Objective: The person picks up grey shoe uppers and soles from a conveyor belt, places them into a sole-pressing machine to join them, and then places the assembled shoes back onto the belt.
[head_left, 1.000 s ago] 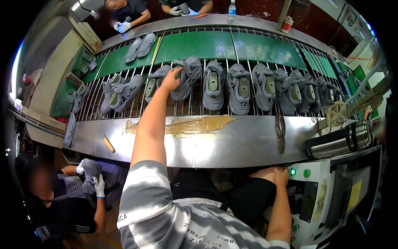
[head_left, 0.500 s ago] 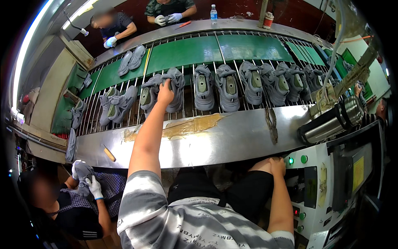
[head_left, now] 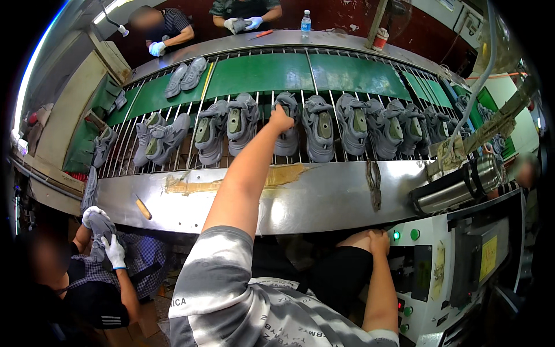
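Observation:
My left hand [head_left: 281, 118] reaches far out over the steel ledge [head_left: 324, 196], its fingers closed on the top of a grey shoe [head_left: 287, 139]. That shoe stands in a long row of grey shoes [head_left: 352, 124] on the rod conveyor [head_left: 254, 75]. Its neighbours are a grey shoe [head_left: 240, 121] to the left and another [head_left: 319, 130] to the right. My right hand [head_left: 376, 240] rests curled on my dark-trousered knee below the ledge and holds nothing.
A white control box [head_left: 428, 266] with green buttons sits right of my knee, under a steel cylinder [head_left: 457, 188]. A wooden-handled tool [head_left: 143, 208] lies on the ledge. A gloved co-worker [head_left: 110, 248] at lower left holds a grey shoe. Two gloved people work across the conveyor, near a bottle [head_left: 306, 23].
My left hand has shifted right, from one grey shoe to its right-hand neighbour in the row. My right hand has stayed on my knee. The view has tilted slightly.

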A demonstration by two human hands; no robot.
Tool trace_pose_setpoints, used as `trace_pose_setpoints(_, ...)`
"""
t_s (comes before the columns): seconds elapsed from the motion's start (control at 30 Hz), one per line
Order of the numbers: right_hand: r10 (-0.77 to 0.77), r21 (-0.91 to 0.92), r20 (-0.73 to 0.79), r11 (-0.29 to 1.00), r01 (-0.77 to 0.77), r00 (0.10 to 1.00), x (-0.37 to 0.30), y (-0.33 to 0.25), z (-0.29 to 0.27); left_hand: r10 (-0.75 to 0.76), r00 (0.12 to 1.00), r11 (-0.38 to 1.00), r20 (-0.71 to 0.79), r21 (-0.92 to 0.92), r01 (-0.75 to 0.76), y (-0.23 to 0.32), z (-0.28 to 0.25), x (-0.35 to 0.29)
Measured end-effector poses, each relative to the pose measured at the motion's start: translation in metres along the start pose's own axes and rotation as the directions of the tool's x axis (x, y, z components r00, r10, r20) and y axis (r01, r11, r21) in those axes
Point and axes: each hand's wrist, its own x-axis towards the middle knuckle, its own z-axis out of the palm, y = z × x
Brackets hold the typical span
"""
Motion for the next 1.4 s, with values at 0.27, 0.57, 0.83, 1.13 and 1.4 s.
trace_pose_setpoints(0.27,-0.038,0.066,0.003,0.997,0.038,0.999,0.005,0.004,0.002,0.16,0.986,0.987,-0.05,-0.01,-0.16,-0.023,-0.02,-0.01)
trace_pose_setpoints(0.57,-0.026,0.09,0.007,0.996,0.026,1.0,-0.001,-0.004,0.001,0.47,0.799,0.865,-0.374,0.015,-0.502,-0.035,-0.066,-0.051)
trace_pose_setpoints(0.83,-0.103,0.11,-0.006,0.989,0.103,0.995,0.002,-0.001,0.015,0.089,0.934,0.964,-0.345,0.264,0.005,-0.112,-0.112,-0.058)
trace_pose_setpoints(1.13,-0.159,0.131,-0.038,0.978,0.163,0.987,0.001,-0.002,0.027,0.053,0.95,0.982,-0.307,0.186,0.006,-0.096,-0.097,-0.084)
trace_pose_setpoints(1.4,-0.167,0.188,-0.102,0.965,0.184,0.981,-0.03,-0.006,0.032,0.249,0.797,0.961,-0.55,0.036,-0.276,-0.132,-0.078,-0.108)
